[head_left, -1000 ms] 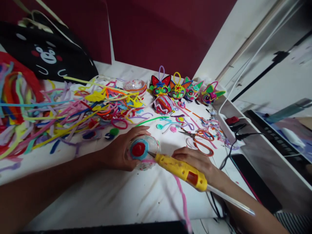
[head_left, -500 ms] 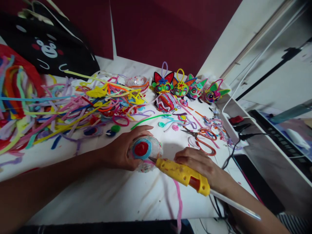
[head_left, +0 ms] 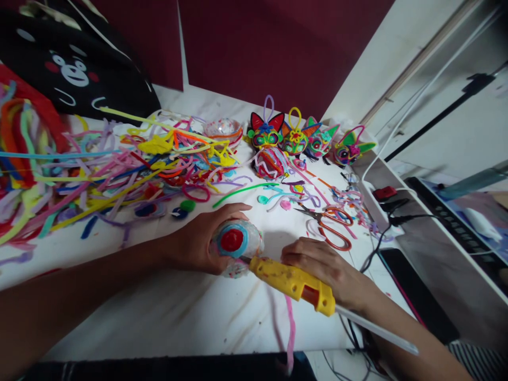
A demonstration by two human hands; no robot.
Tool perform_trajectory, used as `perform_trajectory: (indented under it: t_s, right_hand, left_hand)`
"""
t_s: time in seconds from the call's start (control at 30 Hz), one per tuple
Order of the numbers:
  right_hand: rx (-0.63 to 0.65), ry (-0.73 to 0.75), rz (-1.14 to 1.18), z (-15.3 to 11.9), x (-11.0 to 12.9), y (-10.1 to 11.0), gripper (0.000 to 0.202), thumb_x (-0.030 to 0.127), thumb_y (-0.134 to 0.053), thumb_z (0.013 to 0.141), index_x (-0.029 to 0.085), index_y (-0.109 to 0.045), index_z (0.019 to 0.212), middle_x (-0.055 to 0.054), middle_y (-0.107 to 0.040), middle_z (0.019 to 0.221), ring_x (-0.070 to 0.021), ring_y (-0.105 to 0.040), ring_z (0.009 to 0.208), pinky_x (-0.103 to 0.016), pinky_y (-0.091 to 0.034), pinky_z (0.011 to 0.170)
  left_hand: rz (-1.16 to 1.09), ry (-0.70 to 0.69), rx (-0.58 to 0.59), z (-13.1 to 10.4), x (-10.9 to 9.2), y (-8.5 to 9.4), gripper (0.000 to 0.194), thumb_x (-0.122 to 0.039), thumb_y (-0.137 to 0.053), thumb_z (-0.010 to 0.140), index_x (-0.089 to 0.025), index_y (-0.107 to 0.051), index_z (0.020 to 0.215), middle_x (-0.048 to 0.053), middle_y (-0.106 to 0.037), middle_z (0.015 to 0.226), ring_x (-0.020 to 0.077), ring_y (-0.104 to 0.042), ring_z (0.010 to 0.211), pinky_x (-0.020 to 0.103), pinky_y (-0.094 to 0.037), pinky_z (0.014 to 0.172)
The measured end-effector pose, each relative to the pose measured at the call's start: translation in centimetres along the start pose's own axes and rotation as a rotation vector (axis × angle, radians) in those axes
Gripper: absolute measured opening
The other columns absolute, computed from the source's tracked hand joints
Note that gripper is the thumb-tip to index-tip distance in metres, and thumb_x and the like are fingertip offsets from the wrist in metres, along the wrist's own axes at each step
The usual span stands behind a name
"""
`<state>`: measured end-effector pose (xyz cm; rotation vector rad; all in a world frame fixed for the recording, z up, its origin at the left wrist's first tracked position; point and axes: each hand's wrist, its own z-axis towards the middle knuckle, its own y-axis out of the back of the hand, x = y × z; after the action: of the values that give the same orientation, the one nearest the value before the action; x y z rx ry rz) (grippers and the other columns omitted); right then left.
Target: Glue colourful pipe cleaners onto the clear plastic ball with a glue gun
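Observation:
My left hand (head_left: 210, 238) is wrapped round a clear, speckled ball (head_left: 253, 238) and holds it just above the table. A red disc (head_left: 232, 241) ringed with light blue pipe cleaner sits on the ball's near face. My right hand (head_left: 317, 264) grips a yellow hot glue gun (head_left: 291, 280) from its far side. Its nozzle meets the ball just below the blue ring, and a clear glue stick (head_left: 377, 330) juts from its back end. Below the gun hangs a pink pipe cleaner (head_left: 291, 333); its upper end is hidden.
Orange-handled scissors (head_left: 335, 227) lie beyond my right hand. Tangled pipe cleaners (head_left: 130, 169) cover the table's left side. Finished cat-face ornaments (head_left: 265, 135) and a striped ball (head_left: 270, 163) stand at the back. A phone (head_left: 416, 293) and cables (head_left: 375, 254) lie at right.
The glue gun's nozzle has shifted slightly left along the ball's lower edge, my right hand moving with it. My left hand keeps its hold on the ball.

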<state>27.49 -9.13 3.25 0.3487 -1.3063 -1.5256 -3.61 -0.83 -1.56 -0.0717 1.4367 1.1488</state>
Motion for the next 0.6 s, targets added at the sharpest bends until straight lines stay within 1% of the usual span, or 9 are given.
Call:
perform_trajectory:
  t_s: [0.1, 0.27, 0.43, 0.5, 0.6]
  right_hand:
    - [-0.01, 0.009, 0.001, 0.15, -0.02, -0.01, 0.025, 0.033, -0.044, 0.113, 0.016, -0.061, 0.115, -0.014, -0.073, 0.102, -0.0226, -0.071, 0.09, -0.037, -0.058, 0.078]
    - [-0.039, 0.022, 0.002, 0.24, -0.2, 0.09, 0.026, 0.031, -0.041, 0.114, 0.016, -0.062, 0.111, -0.014, -0.073, 0.1, -0.0216, -0.071, 0.088, -0.035, -0.059, 0.075]
    - [-0.059, 0.008, -0.015, 0.05, -0.41, 0.31, 0.026, 0.031, -0.043, 0.114, 0.014, -0.063, 0.111, -0.015, -0.073, 0.1, -0.0219, -0.072, 0.091, -0.035, -0.06, 0.078]
    - [-0.075, 0.008, -0.02, -0.06, -0.62, 0.33, 0.026, 0.03, -0.042, 0.114, 0.013, -0.062, 0.112, -0.015, -0.073, 0.1, -0.0225, -0.072, 0.093, -0.036, -0.06, 0.079]
    - [-0.104, 0.02, -0.025, -0.21, -0.89, 0.33, 0.025, 0.03, -0.043, 0.114, 0.013, -0.062, 0.114, -0.015, -0.073, 0.1, -0.0232, -0.072, 0.094, -0.036, -0.061, 0.078]
  left_hand:
    - [-0.028, -0.03, 0.017, 0.09, 0.05, 0.02, 0.093, -0.037, -0.081, 0.072, -0.028, -0.04, 0.155, 0.011, -0.068, 0.143, 0.036, -0.069, 0.128, 0.042, -0.059, 0.103]
    - [-0.031, -0.077, 0.027, -0.1, 0.25, 0.14, 0.092, -0.033, -0.081, 0.076, -0.03, -0.036, 0.156, 0.01, -0.067, 0.143, 0.0335, -0.068, 0.129, 0.039, -0.058, 0.102]
    - [-0.039, -0.099, -0.019, -0.08, 0.58, 0.14, 0.077, -0.037, -0.08, 0.076, -0.031, -0.048, 0.146, 0.009, -0.064, 0.146, 0.034, -0.066, 0.132, 0.041, -0.055, 0.107]
    - [-0.055, -0.098, -0.021, 0.0, 0.73, 0.08, 0.079, -0.039, -0.081, 0.076, -0.031, -0.047, 0.147, 0.009, -0.065, 0.146, 0.0338, -0.068, 0.13, 0.041, -0.056, 0.107]
    - [-0.088, -0.082, -0.004, 0.03, 0.88, 0.03, 0.087, -0.041, -0.082, 0.078, -0.031, -0.04, 0.154, 0.01, -0.067, 0.142, 0.0329, -0.071, 0.124, 0.039, -0.058, 0.102]
